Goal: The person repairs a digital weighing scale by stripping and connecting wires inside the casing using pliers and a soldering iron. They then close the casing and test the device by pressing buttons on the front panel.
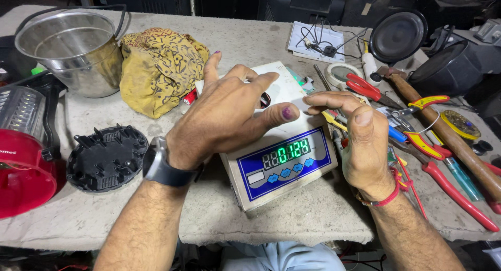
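A white digital weighing scale (284, 161) with a blue front panel and a lit green display sits in the middle of the stone bench. My left hand (227, 112) hovers over its platform with the fingers spread, a dark watch on the wrist. At the scale's right edge is my right hand (360, 138), fingers curled and apart, a red thread around the wrist. Neither hand holds anything. A small dark and red object on the platform is mostly hidden under my left hand.
A steel pot (75, 49) and a yellow cloth (159, 67) lie at the back left. A black round plastic part (107, 156) and a red appliance (21, 172) are at the left. Red-handled pliers (443, 182), a hammer (443, 130) and other tools crowd the right.
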